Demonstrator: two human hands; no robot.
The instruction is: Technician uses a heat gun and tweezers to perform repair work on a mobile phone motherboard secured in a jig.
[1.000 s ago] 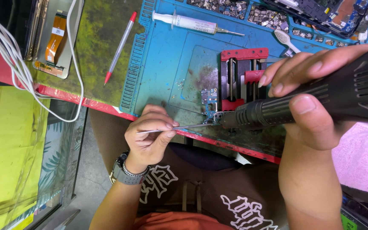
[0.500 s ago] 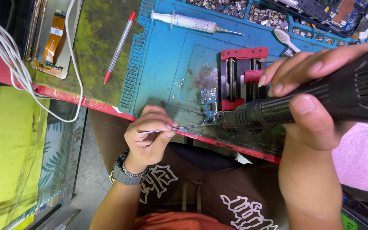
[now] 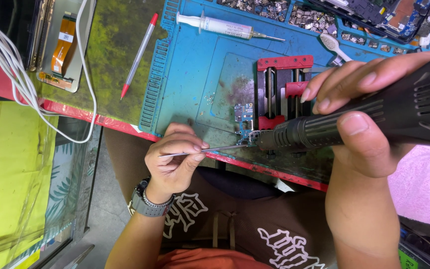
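Tweezers (image 3: pixel 210 150) sit pinched between the thumb and first fingers of my left hand (image 3: pixel 175 162), their tips reaching to the lower edge of the small circuit board (image 3: pixel 246 119). That board is clamped at the near end of the red holder (image 3: pixel 282 89), which lies on the blue mat (image 3: pixel 190 65) close to the front edge of the desk (image 3: pixel 115 45). My right hand (image 3: pixel 359 119) is wrapped tight round the black hot-air tool (image 3: pixel 374 122), thumb on top and fingers curled over the far side, with the nozzle at the same corner of the board as the tweezer tips.

By my reckoning I am in the middle of it: board fixed, heat and tweezers both on the spot. I cannot tell whether the tips grip a part, and nothing lifted shows. The syringe (image 3: pixel 220 26) and red pen (image 3: pixel 139 55) lie apart, well up the desk.
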